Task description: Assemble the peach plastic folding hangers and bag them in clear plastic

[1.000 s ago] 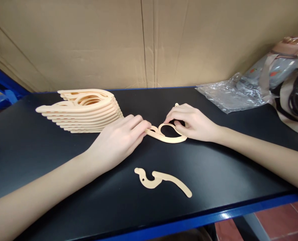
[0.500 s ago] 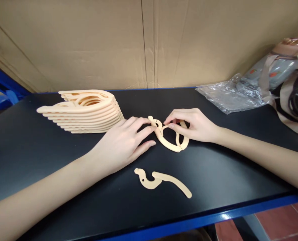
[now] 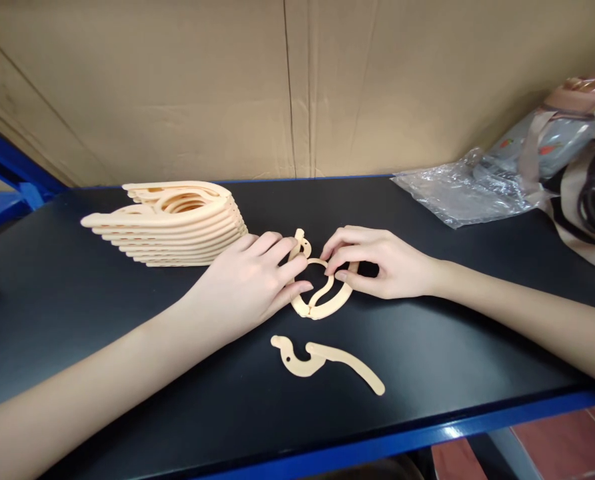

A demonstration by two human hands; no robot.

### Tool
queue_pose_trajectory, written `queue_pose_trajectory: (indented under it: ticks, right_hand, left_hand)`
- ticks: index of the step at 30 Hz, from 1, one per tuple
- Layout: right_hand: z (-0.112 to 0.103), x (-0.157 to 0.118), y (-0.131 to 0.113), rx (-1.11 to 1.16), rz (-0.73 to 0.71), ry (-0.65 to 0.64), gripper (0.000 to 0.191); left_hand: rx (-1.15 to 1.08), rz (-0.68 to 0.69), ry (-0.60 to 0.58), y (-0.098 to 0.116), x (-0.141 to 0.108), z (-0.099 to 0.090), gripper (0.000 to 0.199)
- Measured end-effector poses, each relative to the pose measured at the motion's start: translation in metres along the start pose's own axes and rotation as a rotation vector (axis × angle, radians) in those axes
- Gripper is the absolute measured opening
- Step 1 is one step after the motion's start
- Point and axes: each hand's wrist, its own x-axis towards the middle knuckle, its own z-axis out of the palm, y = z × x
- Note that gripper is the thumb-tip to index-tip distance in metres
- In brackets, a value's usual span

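A cream plastic folding hanger (image 3: 333,305), folded into a rounded loop, lies on the black tabletop between my hands. My left hand (image 3: 255,280) grips its left side, with the fingers over the edge and the thumb near the inner curve. From the right, my right hand (image 3: 377,262) pinches the hanger's other arm, its fingertips covering part of the inner strip. Nearer to me lies a loose cream hanger piece (image 3: 305,368), a hooked part joined to a curved arm. Behind my left hand leans a stack of matching folded hangers (image 3: 177,233).
A crumpled clear plastic bag (image 3: 450,193) lies at the back right. Beside it are a bottle (image 3: 560,130) with a strap and a dark object. Cardboard (image 3: 192,87) stands along the back, and a blue edge (image 3: 402,433) runs along the front.
The hanger has turned and shifted left and slightly toward me. My right hand has moved left and lower with it, and my left hand now grips the hanger's side more closely.
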Motion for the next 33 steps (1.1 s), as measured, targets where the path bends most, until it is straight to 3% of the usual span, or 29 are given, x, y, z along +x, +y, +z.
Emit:
queue_pose_trajectory:
  ticks: [9, 15, 23, 28, 30, 33]
  right_hand:
    - [0.001, 0.0, -0.006, -0.131, -0.086, 0.002, 0.024]
    - [0.002, 0.0, -0.015, -0.144, -0.109, -0.045, 0.03]
    - [0.007, 0.001, -0.026, -0.41, -0.286, 0.038, 0.028]
    - [0.012, -0.001, -0.052, -0.388, -0.322, 0.063, 0.041]
    - [0.013, -0.002, -0.061, -0.348, -0.326, 0.031, 0.04]
    - [0.012, 0.0, -0.069, -0.303, -0.312, -0.069, 0.025]
  left_hand:
    - [-0.129, -0.096, -0.007, 0.002, -0.001, -0.002, 0.035]
    - [-0.184, -0.228, -0.002, -0.003, -0.002, -0.004, 0.018]
    - [-0.138, -0.101, 0.019, -0.005, -0.007, -0.008, 0.029]
    - [-0.17, -0.115, 0.013, -0.003, -0.008, -0.011, 0.032]
    - [-0.178, -0.12, 0.005, -0.003, -0.008, -0.011, 0.033]
    - [-0.163, -0.12, -0.006, -0.003, -0.007, -0.01, 0.035]
